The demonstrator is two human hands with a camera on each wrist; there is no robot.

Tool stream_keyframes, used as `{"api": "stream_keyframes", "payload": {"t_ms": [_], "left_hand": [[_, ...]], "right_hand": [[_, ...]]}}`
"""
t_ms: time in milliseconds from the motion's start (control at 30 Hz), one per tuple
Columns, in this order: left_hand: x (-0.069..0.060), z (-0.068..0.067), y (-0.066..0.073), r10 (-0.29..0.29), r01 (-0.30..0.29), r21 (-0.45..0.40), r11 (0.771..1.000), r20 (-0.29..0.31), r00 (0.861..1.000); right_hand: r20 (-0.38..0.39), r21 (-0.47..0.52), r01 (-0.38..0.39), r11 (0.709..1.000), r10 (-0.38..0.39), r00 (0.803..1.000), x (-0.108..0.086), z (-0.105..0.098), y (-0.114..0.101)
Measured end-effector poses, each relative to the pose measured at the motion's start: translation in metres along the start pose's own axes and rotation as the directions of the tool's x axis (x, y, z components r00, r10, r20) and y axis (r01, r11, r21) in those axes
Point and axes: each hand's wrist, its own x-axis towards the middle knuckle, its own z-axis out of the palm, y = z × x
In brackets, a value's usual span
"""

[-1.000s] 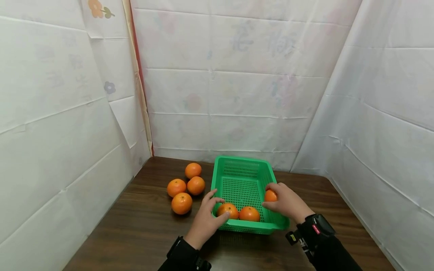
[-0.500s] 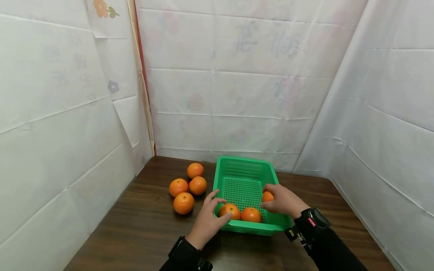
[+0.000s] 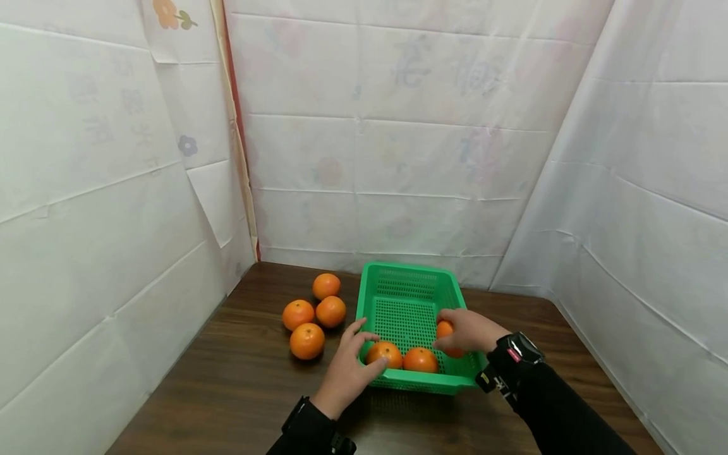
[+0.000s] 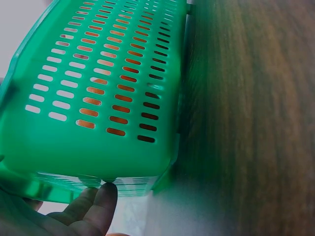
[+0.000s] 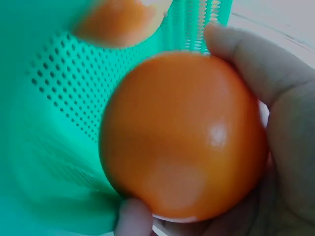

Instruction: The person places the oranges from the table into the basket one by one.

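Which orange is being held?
The rightmost orange, in the right grip inside the green basket; two others sit left of it there, four on the table.

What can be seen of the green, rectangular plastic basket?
The green, rectangular plastic basket has a rim, slotted walls and perforated floor. It stands upright on the dark brown, wood-grained table. Two round orange fruits lie inside its near end; the right hand holds a third fruit inside. The left hand grips its near left corner.
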Motion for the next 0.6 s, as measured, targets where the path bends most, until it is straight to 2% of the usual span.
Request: {"api": "stream_keyframes", "payload": {"t_ms": [267, 467, 600], "left_hand": [[0.000, 0.000, 0.001, -0.022, 0.022, -0.016, 1.000, 0.001, 1.000], [-0.001, 0.000, 0.000, 0.002, -0.002, -0.016, 1.000, -0.007, 1.000], [-0.002, 0.001, -0.001, 0.003, -0.003, -0.013, 1.000, 0.001, 1.000]], "right_hand": [[0.057, -0.021, -0.034, 0.999, 0.035, 0.998, 0.007, 0.000, -0.009], [0.077, -0.029, -0.082, 0.996, 0.084, 0.993, 0.020, 0.007, -0.006], [0.087, -0.014, -0.086, 0.996, 0.087, 0.992, 0.026, 0.009, -0.004]]}}
